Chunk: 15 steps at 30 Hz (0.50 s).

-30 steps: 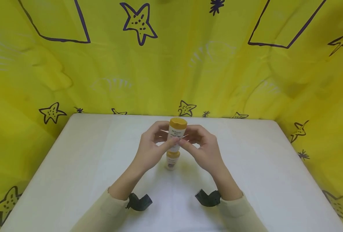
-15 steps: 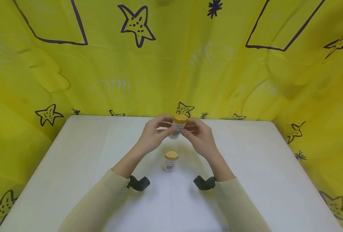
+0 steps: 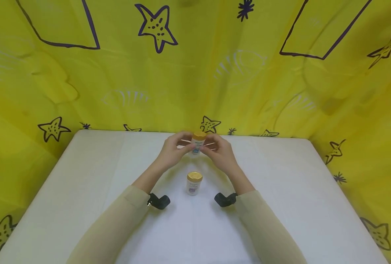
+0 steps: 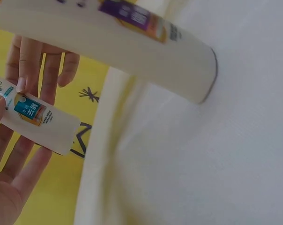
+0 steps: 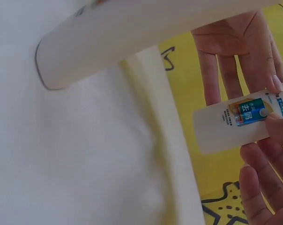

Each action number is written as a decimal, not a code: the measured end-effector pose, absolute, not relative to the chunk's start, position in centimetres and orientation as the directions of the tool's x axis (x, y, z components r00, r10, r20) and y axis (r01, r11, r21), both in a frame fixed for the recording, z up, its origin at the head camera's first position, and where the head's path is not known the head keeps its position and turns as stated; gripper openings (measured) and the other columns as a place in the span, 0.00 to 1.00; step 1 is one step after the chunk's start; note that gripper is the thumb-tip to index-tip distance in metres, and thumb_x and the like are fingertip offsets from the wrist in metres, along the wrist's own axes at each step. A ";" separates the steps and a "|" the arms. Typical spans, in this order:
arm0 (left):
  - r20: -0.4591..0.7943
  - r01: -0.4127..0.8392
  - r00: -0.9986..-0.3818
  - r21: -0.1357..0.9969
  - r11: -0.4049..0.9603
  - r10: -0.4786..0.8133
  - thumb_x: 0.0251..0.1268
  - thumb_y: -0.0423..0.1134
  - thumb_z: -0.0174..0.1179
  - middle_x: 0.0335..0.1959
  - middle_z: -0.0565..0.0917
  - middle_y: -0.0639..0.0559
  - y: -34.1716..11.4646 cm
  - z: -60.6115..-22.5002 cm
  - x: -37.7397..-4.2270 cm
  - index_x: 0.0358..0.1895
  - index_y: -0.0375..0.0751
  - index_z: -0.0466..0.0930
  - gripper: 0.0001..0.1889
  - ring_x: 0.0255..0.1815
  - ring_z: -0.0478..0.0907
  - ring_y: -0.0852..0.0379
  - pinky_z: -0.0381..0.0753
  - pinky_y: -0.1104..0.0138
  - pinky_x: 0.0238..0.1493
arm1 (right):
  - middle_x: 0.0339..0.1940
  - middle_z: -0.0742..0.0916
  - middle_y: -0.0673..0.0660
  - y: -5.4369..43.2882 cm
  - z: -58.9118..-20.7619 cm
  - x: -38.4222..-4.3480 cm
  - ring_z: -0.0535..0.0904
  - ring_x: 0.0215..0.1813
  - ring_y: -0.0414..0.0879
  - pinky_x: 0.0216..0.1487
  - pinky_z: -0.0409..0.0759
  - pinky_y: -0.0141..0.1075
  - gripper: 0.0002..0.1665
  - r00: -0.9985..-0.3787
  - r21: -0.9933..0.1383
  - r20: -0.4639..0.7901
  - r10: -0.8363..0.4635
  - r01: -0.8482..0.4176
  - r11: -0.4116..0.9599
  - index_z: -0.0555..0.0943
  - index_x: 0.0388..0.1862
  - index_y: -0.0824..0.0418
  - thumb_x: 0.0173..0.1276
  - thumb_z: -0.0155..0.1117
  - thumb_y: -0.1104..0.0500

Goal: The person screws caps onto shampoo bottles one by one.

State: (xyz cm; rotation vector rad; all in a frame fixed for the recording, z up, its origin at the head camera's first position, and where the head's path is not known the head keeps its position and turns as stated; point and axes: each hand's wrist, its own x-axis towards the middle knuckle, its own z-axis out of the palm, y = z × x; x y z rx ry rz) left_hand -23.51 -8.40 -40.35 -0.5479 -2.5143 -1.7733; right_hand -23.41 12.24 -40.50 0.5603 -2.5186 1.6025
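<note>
Both hands hold a white shampoo bottle [image 3: 198,144] with a gold cap, upright near the table's back edge. My left hand [image 3: 172,152] grips its left side and my right hand [image 3: 222,154] its right, thumbs in front and fingers behind. Its label with a blue-green patch faces me, as the held bottle [image 4: 50,124] shows in the left wrist view. Nearer to me, between the forearms, a second gold-capped shampoo bottle [image 3: 193,186] with a purple label patch stands upright by itself. In the right wrist view this standing bottle [image 5: 122,44] looms large across the top.
A white-covered table [image 3: 93,183] lies under the hands. Behind and along its sides hangs a yellow curtain [image 3: 189,80] with drawn stars. Black wrist cameras [image 3: 160,201] jut inward from both sleeves, on either side of the standing bottle.
Both hands have carried the held bottle from close above the standing one toward the back of the table, and slightly left in the last half second. The other bottle stays in place.
</note>
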 end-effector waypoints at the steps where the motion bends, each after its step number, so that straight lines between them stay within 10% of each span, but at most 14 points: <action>1: 0.206 0.285 -0.940 0.912 0.295 0.271 0.69 0.43 0.64 0.56 0.82 0.48 -8.4 -40.6 -23.7 0.59 0.45 0.78 0.18 0.56 0.80 0.47 0.82 0.55 0.55 | 0.49 0.86 0.59 12.2 -40.7 -23.5 0.83 0.51 0.53 0.52 0.84 0.44 0.20 -0.929 -0.853 0.274 -0.249 -0.354 0.383 0.79 0.56 0.61 0.67 0.70 0.60; 15: 0.145 0.224 -0.950 0.933 0.282 0.276 0.68 0.39 0.65 0.57 0.82 0.47 -8.4 -43.1 -23.9 0.58 0.43 0.77 0.17 0.57 0.81 0.47 0.80 0.55 0.59 | 0.49 0.86 0.58 12.2 -42.4 -23.6 0.84 0.50 0.51 0.52 0.84 0.40 0.17 -0.956 -0.859 0.173 -0.236 -0.264 0.439 0.79 0.53 0.61 0.66 0.70 0.62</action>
